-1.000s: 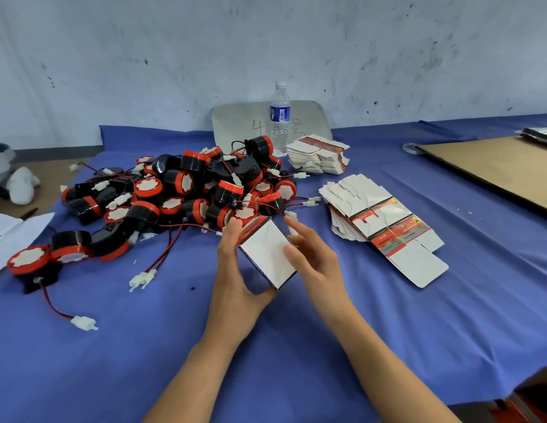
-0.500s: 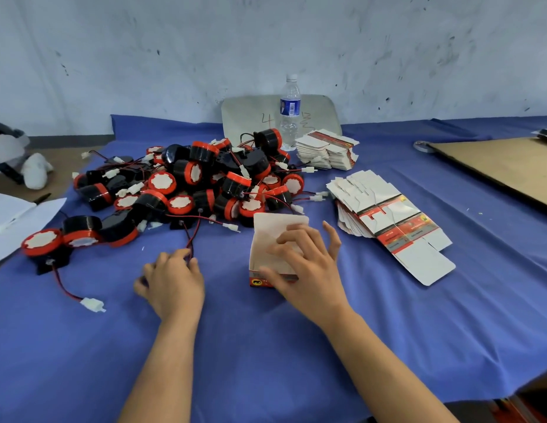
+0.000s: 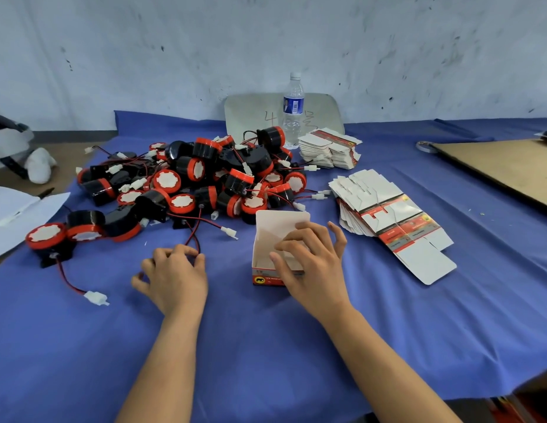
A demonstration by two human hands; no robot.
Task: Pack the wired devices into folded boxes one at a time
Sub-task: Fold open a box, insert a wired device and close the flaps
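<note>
A blue cloth (image 3: 266,346) covers the whole table, and off to the right lies a big brown cardboard sheet (image 3: 507,166). Centre-left, look at that heap: the pile of wired devices (image 3: 205,178), round black drums with red rims and white faces, red-and-black leads tangled all through it. A few strays sit apart at its left edge.

To the right of the heap is a fanned stack of flat box blanks (image 3: 388,215), white card with red printed bands. A second, smaller stack (image 3: 330,148) sits further back, beside the clear water bottle (image 3: 293,111).

Now the action, front and centre. The folded box (image 3: 266,239) stands upright on the cloth just in front of the pile, top open, its lid flap (image 3: 281,221) sticking up at the back. It's plain white inside, with a red strip along the bottom of the near wall carrying a small black animal logo. I can see nothing inside it from here.

The right hand (image 3: 315,267) grasps that box: the thumb is pressed on the near wall and the fingers are curled over the open top.

The left hand (image 3: 174,276) rests low on the cloth, well left of the box, knuckles up and fingers clenched in. A red-and-black wire (image 3: 194,239) runs down from the pile's near edge straight into its fingertips, so it's pinching that lead.

Further left, one white connector (image 3: 96,298) lies loose on the cloth at the end of another lead.
</note>
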